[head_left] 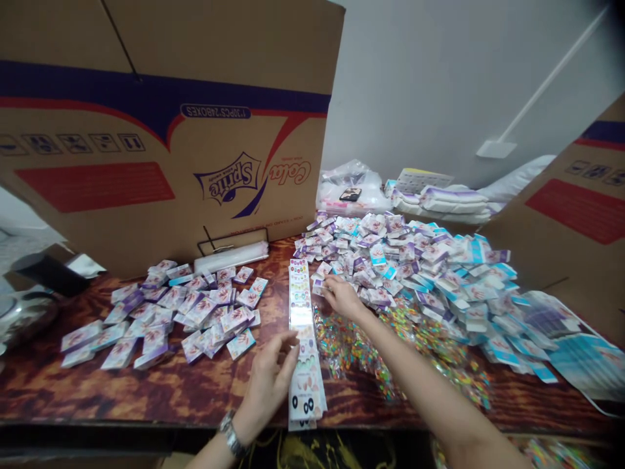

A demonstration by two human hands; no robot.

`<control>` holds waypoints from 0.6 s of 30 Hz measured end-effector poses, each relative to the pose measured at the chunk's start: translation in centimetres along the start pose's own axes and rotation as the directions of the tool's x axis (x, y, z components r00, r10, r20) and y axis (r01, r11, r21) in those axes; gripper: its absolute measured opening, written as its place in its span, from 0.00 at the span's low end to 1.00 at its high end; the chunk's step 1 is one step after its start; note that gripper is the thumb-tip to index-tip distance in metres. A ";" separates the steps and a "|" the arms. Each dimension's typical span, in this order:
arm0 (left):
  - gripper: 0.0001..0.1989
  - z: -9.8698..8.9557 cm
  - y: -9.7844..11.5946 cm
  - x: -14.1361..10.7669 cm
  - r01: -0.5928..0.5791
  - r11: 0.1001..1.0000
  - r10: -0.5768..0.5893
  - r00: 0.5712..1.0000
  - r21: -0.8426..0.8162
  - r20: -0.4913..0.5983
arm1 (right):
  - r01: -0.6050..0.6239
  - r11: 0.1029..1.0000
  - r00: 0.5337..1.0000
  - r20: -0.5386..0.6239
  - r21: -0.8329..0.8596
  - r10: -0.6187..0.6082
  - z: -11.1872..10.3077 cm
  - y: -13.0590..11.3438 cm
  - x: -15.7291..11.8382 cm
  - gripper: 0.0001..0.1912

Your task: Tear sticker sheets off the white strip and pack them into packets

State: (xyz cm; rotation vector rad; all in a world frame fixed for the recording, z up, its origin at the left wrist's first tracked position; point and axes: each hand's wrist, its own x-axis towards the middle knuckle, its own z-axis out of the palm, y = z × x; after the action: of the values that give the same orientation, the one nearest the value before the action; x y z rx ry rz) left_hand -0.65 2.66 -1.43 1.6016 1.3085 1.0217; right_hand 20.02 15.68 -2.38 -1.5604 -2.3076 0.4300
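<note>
Small printed packets [390,260] lie heaped across a dark wood-grain table [146,397], with a smaller heap of packets [195,312] to the left. Between them, a long strip of joined printed cards [303,345] lies flat, its near end at the table's edge. The left hand [266,381], with a wristwatch [230,425] on its wrist, sits just beside the strip, its fingers [291,340] curled against the strip's edge. This looks more like a light touch than a clenched grip, though I cannot tell for sure. The right hand [342,296] reaches into the near side of the big heap, its fingertips [325,281] at a packet, and whether they are pinching it is unclear.

The packets seem light, thin and flexible, and likely to slide over one another, so a pinch across a corner or flat face would suit them. The strip probably flops if lifted from one end and would handle better when supported along its length. Bags of colourful small pieces [351,345] lie just beside the right hand. A Cola Sprite carton [146,150] hides the far left of the scene. The small print is unreadable, and the packets' contents stay hidden.
</note>
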 end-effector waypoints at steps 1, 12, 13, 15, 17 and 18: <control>0.11 0.0 -0.1 -0.1 -0.012 1.000 0.012 1.000 0.000 0.028 | -0.024 1.000 1.000 0.009 -0.017 0.025 0.7 0.8 1.1 0.09; 0.11 0.9 0.1 1.1 0.070 0.985 -0.056 0.994 -0.159 0.089 | -0.048 0.998 0.998 0.034 0.042 0.047 2.0 4.3 1.7 0.08; 0.11 1.3 0.3 1.5 0.081 0.978 -0.063 0.993 -0.192 0.097 | -0.048 0.997 0.999 0.024 0.065 0.047 1.7 4.3 1.5 0.08; 0.12 1.9 0.6 2.1 0.094 0.967 -0.069 0.991 -0.235 0.114 | -0.044 0.992 0.999 0.008 0.122 0.044 1.2 4.2 1.2 0.07; 0.12 2.5 0.9 2.6 0.102 0.960 -0.072 0.990 -0.260 0.124 | -0.041 0.981 0.999 -0.011 0.192 0.044 0.6 3.9 1.1 0.06; 0.12 2.5 1.0 2.7 0.109 0.956 -0.077 0.989 -0.271 0.127 | -0.039 0.972 0.999 -0.021 0.233 0.045 0.2 3.6 1.0 0.05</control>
State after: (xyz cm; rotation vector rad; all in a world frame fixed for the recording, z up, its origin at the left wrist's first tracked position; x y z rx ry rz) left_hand 2.40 4.98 -1.15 1.3537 1.0989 0.9916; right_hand 22.60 17.93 -3.97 -1.4927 -2.1205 0.6608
